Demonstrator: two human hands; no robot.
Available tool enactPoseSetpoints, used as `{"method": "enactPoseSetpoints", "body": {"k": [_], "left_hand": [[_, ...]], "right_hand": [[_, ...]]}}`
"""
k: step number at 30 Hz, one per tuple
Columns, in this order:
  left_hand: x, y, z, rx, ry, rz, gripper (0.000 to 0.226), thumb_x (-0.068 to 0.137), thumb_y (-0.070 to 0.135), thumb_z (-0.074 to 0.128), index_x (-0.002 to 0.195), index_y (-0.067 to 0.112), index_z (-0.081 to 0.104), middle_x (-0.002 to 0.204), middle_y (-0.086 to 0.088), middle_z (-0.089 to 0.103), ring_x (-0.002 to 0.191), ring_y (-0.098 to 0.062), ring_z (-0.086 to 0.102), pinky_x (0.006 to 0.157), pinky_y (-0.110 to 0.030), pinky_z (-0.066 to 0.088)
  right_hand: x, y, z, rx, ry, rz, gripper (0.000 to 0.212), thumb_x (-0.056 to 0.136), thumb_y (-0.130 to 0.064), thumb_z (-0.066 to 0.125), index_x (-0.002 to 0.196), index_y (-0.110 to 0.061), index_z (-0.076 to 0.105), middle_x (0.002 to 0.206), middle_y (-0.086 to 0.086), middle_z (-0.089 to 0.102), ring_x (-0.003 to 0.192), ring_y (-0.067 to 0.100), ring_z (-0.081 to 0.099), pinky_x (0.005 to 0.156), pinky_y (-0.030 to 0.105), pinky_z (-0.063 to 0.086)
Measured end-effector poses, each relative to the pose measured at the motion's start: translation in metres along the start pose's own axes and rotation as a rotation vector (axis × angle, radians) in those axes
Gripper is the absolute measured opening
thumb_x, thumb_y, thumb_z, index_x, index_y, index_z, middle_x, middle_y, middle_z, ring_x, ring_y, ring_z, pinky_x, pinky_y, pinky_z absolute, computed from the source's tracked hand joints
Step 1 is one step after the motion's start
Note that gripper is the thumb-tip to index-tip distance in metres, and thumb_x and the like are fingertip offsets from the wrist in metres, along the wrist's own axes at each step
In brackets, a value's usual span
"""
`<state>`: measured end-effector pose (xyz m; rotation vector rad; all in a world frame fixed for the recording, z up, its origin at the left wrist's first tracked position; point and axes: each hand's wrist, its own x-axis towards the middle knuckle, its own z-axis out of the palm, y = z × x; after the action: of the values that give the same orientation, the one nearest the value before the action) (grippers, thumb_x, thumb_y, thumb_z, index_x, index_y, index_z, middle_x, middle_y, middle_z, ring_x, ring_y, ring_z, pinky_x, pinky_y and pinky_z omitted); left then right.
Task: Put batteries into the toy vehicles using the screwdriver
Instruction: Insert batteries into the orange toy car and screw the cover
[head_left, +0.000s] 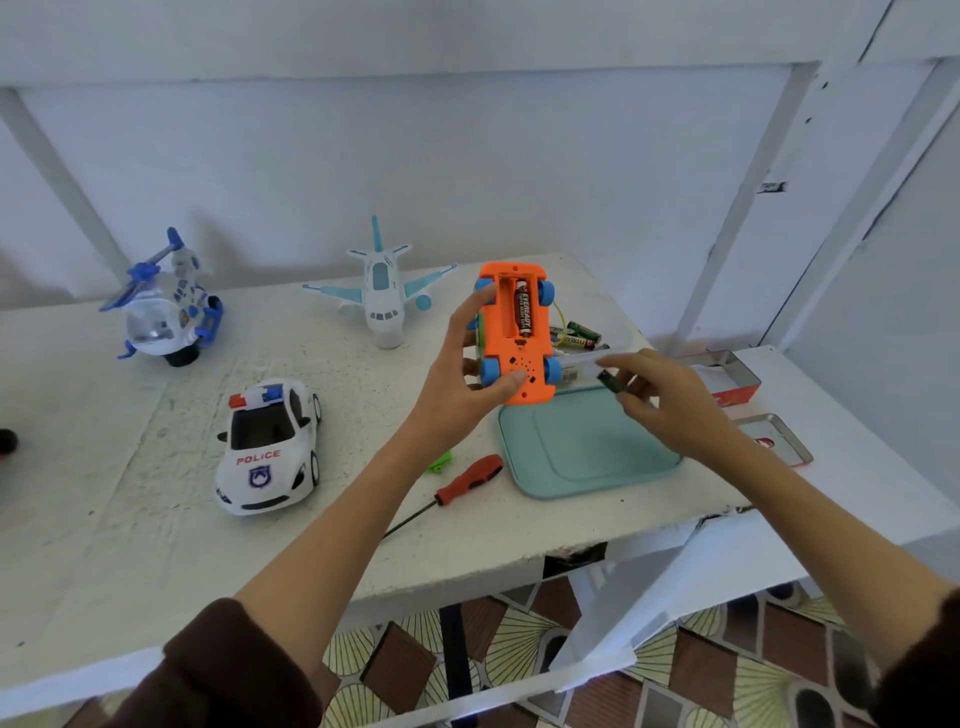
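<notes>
My left hand (467, 374) grips an orange toy car (511, 364) with blue wheels, held upside down above the table. Its battery bay is uncovered and holds one black battery (523, 312). My right hand (660, 395) pinches a dark battery (609, 382) just right of the car. Several loose batteries (579, 335) lie in a clear container behind the car. A red-handled screwdriver (467, 480) lies on the table below my left wrist, beside a small green cover piece (440, 461). A police car (267, 447), a white aeroplane (382, 291) and a blue helicopter (166, 306) stand to the left.
A teal lid (587, 447) lies flat under my hands. Two open metal tins (727, 376) (779, 439) sit at the right. The white table's front edge (519, 561) is close below, with patterned floor beneath. A white wall stands behind.
</notes>
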<state>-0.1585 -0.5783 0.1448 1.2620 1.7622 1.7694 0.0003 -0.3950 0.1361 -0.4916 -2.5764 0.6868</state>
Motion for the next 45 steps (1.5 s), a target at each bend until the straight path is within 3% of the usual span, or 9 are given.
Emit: {"method": "enactPoseSetpoints", "body": {"k": [3, 7, 14, 21, 24, 28, 32, 39, 45], "left_hand": [[-0.001, -0.001, -0.003, 0.009, 0.006, -0.002, 0.072, 0.087, 0.003, 0.067, 0.132, 0.044, 0.028, 0.129, 0.013, 0.043, 0.102, 0.010, 0.058, 0.072, -0.015, 0.052], [-0.003, 0.000, -0.004, 0.017, 0.016, 0.004, 0.074, 0.087, 0.005, 0.068, 0.132, 0.047, 0.027, 0.131, 0.011, 0.041, 0.104, 0.009, 0.058, 0.072, -0.015, 0.052], [-0.005, 0.004, -0.004, -0.029, 0.013, -0.009, 0.075, 0.084, 0.013, 0.070, 0.135, 0.047, 0.027, 0.129, 0.011, 0.045, 0.103, 0.006, 0.059, 0.073, -0.019, 0.054], [-0.007, 0.008, -0.005, -0.027, -0.001, -0.002, 0.075, 0.086, 0.005, 0.069, 0.130, 0.051, 0.029, 0.122, 0.013, 0.046, 0.099, -0.004, 0.063, 0.072, -0.022, 0.055], [-0.006, 0.009, -0.006, -0.046, 0.009, -0.012, 0.074, 0.086, 0.004, 0.068, 0.128, 0.051, 0.030, 0.123, 0.007, 0.046, 0.101, -0.012, 0.062, 0.072, -0.023, 0.056], [-0.005, 0.006, -0.010, -0.022, 0.007, -0.013, 0.075, 0.086, 0.006, 0.069, 0.129, 0.052, 0.029, 0.121, 0.014, 0.045, 0.098, -0.001, 0.062, 0.073, -0.022, 0.056], [-0.006, 0.003, -0.012, -0.016, 0.001, -0.013, 0.075, 0.083, 0.011, 0.070, 0.132, 0.051, 0.029, 0.124, 0.013, 0.045, 0.099, 0.000, 0.061, 0.075, -0.024, 0.057], [-0.006, 0.004, -0.010, -0.030, 0.010, 0.002, 0.075, 0.079, 0.018, 0.069, 0.133, 0.050, 0.029, 0.126, 0.009, 0.047, 0.100, -0.004, 0.062, 0.078, -0.028, 0.058], [-0.005, 0.004, -0.011, -0.038, 0.008, -0.005, 0.076, 0.081, 0.014, 0.071, 0.132, 0.052, 0.029, 0.125, 0.010, 0.046, 0.101, -0.004, 0.062, 0.078, -0.029, 0.058]], "right_hand": [[0.006, -0.025, -0.010, 0.252, 0.103, -0.015, 0.043, 0.082, 0.008, 0.057, 0.110, -0.024, 0.060, 0.087, 0.000, 0.055, 0.075, 0.016, 0.056, 0.074, 0.016, 0.050], [0.019, -0.067, -0.021, 0.525, 0.212, -0.034, 0.034, 0.079, 0.002, 0.066, 0.094, -0.026, 0.058, 0.085, -0.003, 0.059, 0.080, 0.014, 0.057, 0.074, 0.034, 0.055], [0.042, -0.112, -0.016, 0.677, 0.305, -0.047, 0.029, 0.075, 0.002, 0.070, 0.082, -0.019, 0.051, 0.082, 0.005, 0.063, 0.072, 0.016, 0.060, 0.065, 0.030, 0.054], [0.054, -0.109, 0.003, 0.274, 0.394, -0.222, 0.008, 0.074, -0.001, 0.069, 0.080, -0.006, 0.065, 0.083, 0.007, 0.063, 0.077, 0.018, 0.060, 0.070, 0.033, 0.055], [0.054, -0.106, 0.006, 0.138, 0.379, -0.338, 0.017, 0.076, 0.001, 0.061, 0.092, -0.002, 0.068, 0.092, 0.012, 0.064, 0.080, 0.019, 0.062, 0.072, 0.024, 0.054], [0.051, -0.106, 0.007, 0.034, 0.334, -0.394, 0.026, 0.081, -0.004, 0.053, 0.103, 0.001, 0.066, 0.093, 0.015, 0.065, 0.080, 0.018, 0.060, 0.072, 0.020, 0.048], [0.051, -0.105, 0.007, 0.055, 0.254, -0.385, 0.018, 0.075, -0.010, 0.064, 0.090, -0.001, 0.066, 0.086, 0.012, 0.066, 0.074, 0.014, 0.057, 0.069, 0.011, 0.042], [0.050, -0.098, 0.015, 0.002, 0.319, -0.275, 0.026, 0.070, -0.023, 0.064, 0.092, -0.010, 0.069, 0.091, 0.006, 0.064, 0.082, 0.018, 0.052, 0.066, 0.033, 0.049], [0.050, -0.095, 0.014, -0.049, 0.307, -0.322, 0.027, 0.074, -0.025, 0.063, 0.095, -0.011, 0.073, 0.092, 0.008, 0.063, 0.089, 0.026, 0.054, 0.066, 0.033, 0.046]]}}
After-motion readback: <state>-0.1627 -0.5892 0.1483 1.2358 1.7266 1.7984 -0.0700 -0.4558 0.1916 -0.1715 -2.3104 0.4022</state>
